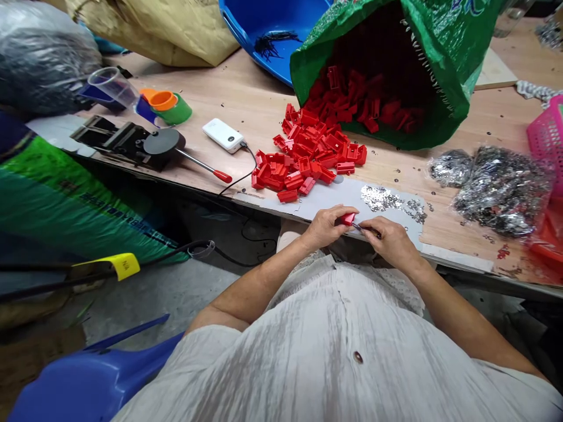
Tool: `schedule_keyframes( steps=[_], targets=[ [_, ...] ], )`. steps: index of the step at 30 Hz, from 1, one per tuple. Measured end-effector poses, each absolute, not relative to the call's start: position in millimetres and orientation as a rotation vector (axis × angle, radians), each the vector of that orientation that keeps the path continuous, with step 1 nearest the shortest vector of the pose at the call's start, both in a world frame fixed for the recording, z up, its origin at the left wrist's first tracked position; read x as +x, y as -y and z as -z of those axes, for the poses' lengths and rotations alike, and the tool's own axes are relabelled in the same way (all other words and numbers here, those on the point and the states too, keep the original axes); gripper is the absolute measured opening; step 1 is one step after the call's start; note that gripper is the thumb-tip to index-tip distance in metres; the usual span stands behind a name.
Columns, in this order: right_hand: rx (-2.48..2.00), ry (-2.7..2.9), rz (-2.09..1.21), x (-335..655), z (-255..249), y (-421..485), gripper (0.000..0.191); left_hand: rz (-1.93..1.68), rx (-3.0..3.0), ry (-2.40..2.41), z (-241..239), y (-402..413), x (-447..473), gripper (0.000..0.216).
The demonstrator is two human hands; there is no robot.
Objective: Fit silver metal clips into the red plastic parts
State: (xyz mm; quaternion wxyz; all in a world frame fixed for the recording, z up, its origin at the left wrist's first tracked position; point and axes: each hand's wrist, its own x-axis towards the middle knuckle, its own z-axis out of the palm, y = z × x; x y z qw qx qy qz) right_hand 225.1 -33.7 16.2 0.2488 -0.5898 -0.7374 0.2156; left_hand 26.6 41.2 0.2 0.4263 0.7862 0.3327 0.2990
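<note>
On the table (pixel 215 88), a white power bank (pixel 223 135) is placed left of heaped red plastic parts (pixel 314 146). Near the front edge, one red piece (pixel 348 219) is pinched by the fingers of the left hand (pixel 326 228). A slim tool (pixel 373 231), its metal tip directed at that piece, is gripped by the right hand's (pixel 393 239) fingers. Silvery metal bits (pixel 378 199) are scattered beyond; farther right, bagged metal pieces (pixel 501 190) are laid.
</note>
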Motion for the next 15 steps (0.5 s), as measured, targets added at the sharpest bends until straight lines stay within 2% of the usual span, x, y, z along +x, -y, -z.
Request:
schedule_keyframes(
  steps=[8, 15],
  targets=[
    [-1.636, 2.056, -0.509, 220.5, -13.8, 35.1, 0.02, -0.695, 1.932, -0.833, -5.7, -43.1, 25.5, 0.033],
    [-1.909, 2.095, -0.336, 191.8, -23.1, 38.3, 0.022, -0.714, 1.878, -0.889, -3.9, -39.3, 28.3, 0.031]
  ],
)
